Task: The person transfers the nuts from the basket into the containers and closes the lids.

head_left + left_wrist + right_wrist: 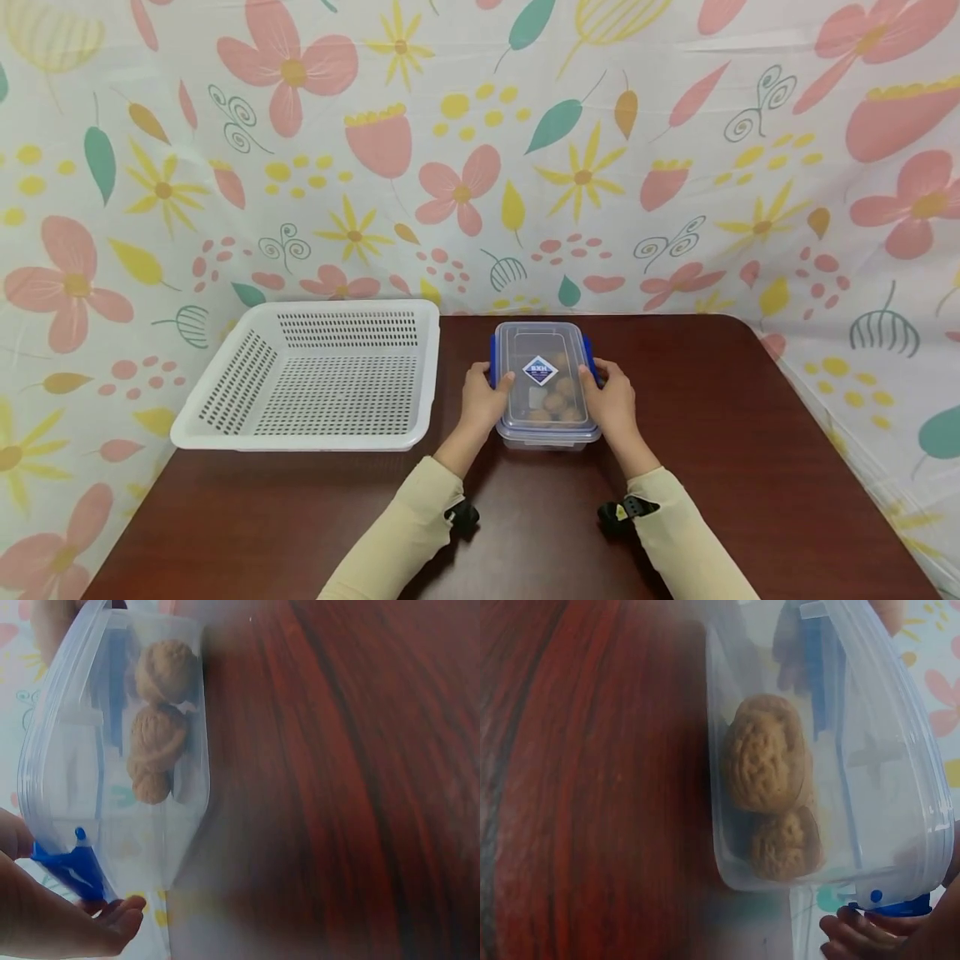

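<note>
A clear plastic food container [542,427] with a lid [536,342] on it stands on the table. Walnuts [555,403] show through the plastic; the wrist views catch walnuts [159,739] [763,761] low against its wall. My left hand [483,400] grips its left side, thumb on the lid's edge and fingers at the blue latch [73,871]. Opposite, my right hand [613,402] holds the other side at a second blue latch [900,906], its thumb also on the lid's edge. Whether the latches are fastened I cannot tell.
To the left stands a white perforated plastic basket [300,441]. Both rest on a dark reddish-brown table [712,408]. A flower-printed cloth [480,108] hangs behind the table and along its sides.
</note>
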{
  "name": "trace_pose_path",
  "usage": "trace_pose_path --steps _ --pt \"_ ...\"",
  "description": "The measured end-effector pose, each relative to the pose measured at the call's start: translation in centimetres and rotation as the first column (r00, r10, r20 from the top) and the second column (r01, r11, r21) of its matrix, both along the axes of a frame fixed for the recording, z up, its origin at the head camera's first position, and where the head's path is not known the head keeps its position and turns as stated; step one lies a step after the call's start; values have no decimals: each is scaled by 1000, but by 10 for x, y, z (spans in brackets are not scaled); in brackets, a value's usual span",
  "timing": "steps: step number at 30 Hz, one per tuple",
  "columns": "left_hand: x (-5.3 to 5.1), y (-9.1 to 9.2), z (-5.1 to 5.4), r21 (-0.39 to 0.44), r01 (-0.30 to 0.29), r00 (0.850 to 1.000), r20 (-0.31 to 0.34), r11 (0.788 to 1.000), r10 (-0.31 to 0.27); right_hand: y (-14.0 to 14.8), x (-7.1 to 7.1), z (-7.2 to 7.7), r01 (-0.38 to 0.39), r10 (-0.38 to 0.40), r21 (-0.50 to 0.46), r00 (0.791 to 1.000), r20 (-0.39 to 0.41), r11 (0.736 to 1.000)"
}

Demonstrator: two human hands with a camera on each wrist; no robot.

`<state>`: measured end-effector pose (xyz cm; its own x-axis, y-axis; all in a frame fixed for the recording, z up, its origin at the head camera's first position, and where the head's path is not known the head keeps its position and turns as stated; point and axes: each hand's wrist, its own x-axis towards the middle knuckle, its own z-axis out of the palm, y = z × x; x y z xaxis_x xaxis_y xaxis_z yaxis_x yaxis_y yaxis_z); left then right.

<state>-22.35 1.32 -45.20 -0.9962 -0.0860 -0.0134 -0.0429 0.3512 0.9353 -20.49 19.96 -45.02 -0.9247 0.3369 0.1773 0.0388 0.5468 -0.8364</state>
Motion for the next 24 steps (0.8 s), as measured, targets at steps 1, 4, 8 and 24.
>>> trace_pose_path --steps 1,4,8,24 --pt "0 2 0 -3 -2 1000 -11 1000 2 0 0 -1 -2 1 -17 999 -32 1000" --pt "1 7 -1 -15 -1 999 -52 1000 1 -1 2 -2 -19 14 -65 996 -86 998" --pt "2 11 -2 -7 -3 996 -85 1000 3 -1 4 -2 -70 65 -134 997 -41 989" --pt "5 18 -2 -26 -69 979 -193 997 63 -6 -5 -7 -34 37 41 995 -93 999"
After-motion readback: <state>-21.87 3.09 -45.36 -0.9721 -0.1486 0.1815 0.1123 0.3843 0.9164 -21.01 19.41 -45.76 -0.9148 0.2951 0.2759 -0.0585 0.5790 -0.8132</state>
